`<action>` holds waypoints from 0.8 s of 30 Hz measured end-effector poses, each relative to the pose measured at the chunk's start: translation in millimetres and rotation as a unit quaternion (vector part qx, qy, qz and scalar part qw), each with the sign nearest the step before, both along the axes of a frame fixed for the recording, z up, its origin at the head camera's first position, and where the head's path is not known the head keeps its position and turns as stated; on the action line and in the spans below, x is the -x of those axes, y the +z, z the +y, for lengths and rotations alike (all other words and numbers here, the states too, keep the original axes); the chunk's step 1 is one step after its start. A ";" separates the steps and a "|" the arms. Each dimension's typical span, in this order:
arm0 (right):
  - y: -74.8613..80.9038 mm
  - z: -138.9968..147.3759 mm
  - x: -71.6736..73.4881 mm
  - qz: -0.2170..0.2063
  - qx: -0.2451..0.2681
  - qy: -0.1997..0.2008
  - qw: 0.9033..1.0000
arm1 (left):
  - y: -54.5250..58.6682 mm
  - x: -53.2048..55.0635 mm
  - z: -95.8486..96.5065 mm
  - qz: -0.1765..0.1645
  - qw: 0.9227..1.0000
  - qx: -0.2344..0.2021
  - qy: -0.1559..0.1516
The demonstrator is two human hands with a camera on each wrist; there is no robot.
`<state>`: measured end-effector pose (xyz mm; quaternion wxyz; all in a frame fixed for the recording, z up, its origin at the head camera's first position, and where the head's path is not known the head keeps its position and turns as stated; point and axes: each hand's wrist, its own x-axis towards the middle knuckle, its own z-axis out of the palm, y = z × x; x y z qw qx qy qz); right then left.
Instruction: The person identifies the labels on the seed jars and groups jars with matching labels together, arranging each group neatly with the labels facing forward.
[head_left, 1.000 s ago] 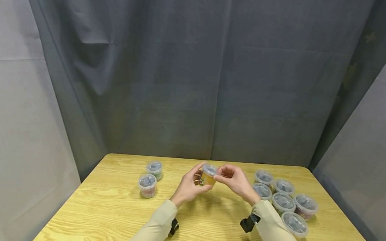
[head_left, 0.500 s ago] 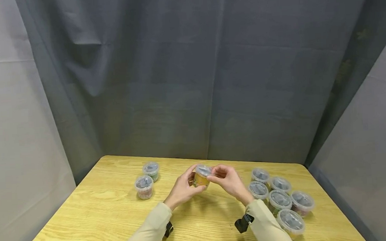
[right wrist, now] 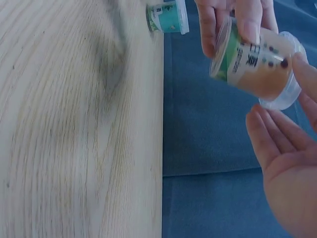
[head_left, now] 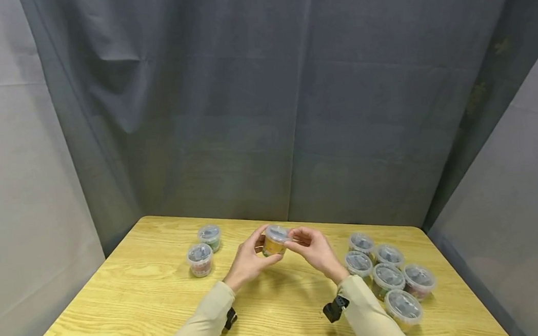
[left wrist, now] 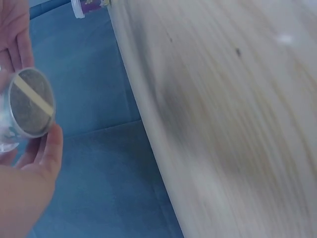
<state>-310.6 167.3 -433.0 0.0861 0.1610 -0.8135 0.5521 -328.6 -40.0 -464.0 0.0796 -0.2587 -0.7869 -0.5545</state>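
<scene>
A small clear plastic cup point(head_left: 274, 247) with orange contents and a clear lid is held up over the table. My left hand point(head_left: 250, 261) grips it round the side, thumb toward me. At the lid's right edge, my right hand point(head_left: 314, 250) pinches the rim between thumb and fingers. The right wrist view shows the printed label on the cup point(right wrist: 257, 64), with the left thumb across its side and the right fingers at the lid. In the left wrist view the round base of the cup point(left wrist: 32, 103) faces the camera, crossed by a pale strip.
Two similar lidded cups, one reddish point(head_left: 200, 260) and one green point(head_left: 209, 237), stand left of the hands. Several more lidded cups point(head_left: 389, 279) cluster at the right, beside the right forearm. A dark curtain point(head_left: 228, 114) hangs behind the wooden table point(head_left: 133, 289).
Both hands have moved a little left with the cup, and it has tipped more upright. The grips look the same, and the cups on the table have stayed put.
</scene>
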 end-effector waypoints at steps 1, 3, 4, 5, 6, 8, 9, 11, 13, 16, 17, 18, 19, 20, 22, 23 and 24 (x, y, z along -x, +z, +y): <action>-0.4 1.1 -0.1 -0.003 0.000 0.010 1.000 | 0.0 0.0 -1.4 -0.008 1.000 -0.004 -0.006; -1.0 3.0 -0.1 -0.009 0.002 0.028 1.000 | 0.0 0.0 -3.5 -0.018 1.000 -0.009 -0.020; -0.8 3.7 -0.5 -0.011 0.003 0.033 0.999 | 0.3 0.0 -4.3 -0.023 0.999 -0.012 -0.027; -1.0 4.2 -0.4 -0.014 0.003 0.036 0.999 | 0.5 -0.1 -4.9 -0.026 0.999 -0.015 -0.037; -1.0 4.4 -0.3 -0.017 0.004 0.038 0.999 | 0.7 0.0 -5.2 -0.029 0.998 -0.019 -0.044; -0.3 4.3 -0.3 -0.022 0.007 0.035 0.999 | 1.1 0.4 -5.4 -0.033 0.998 -0.023 -0.055; -0.1 3.9 -0.1 -0.023 0.006 0.031 0.999 | 1.2 0.8 -5.2 -0.034 0.998 -0.023 -0.057; -0.5 3.1 0.8 -0.021 0.010 0.023 0.999 | 1.5 1.3 -4.9 -0.033 0.998 -0.024 -0.057; -1.6 1.9 1.9 -0.013 0.014 0.013 1.000 | 1.8 1.9 -4.7 -0.027 0.998 -0.017 -0.050; -2.9 -0.4 2.4 -0.002 0.021 0.005 1.000 | 3.1 1.3 -5.4 -0.011 0.999 -0.004 -0.040; -3.2 -1.1 2.4 -0.001 0.022 0.004 1.000 | 3.5 1.1 -5.9 -0.006 0.999 -0.001 -0.038; -3.3 -1.8 2.2 -0.001 0.022 0.005 1.000 | 3.9 0.8 -6.9 -0.003 0.999 0.004 -0.037; -3.4 -2.4 1.9 0.000 0.023 0.008 1.000 | 4.2 0.5 -8.2 -0.001 0.999 0.006 -0.038; -3.3 -2.7 1.5 -0.001 0.022 0.011 1.000 | 4.2 0.5 -9.9 -0.002 0.999 0.007 -0.041; -0.3 -3.6 -1.4 -0.007 0.019 0.025 0.999 | 6.6 -2.4 -13.7 -0.010 0.999 0.011 -0.050; 2.9 -4.5 -4.5 -0.011 0.017 0.035 0.999 | 10.5 -6.0 -16.1 -0.014 0.998 0.011 -0.056; 2.3 -5.1 -4.7 -0.012 0.017 0.043 0.999 | 11.0 -6.7 -18.8 -0.020 0.998 0.013 -0.061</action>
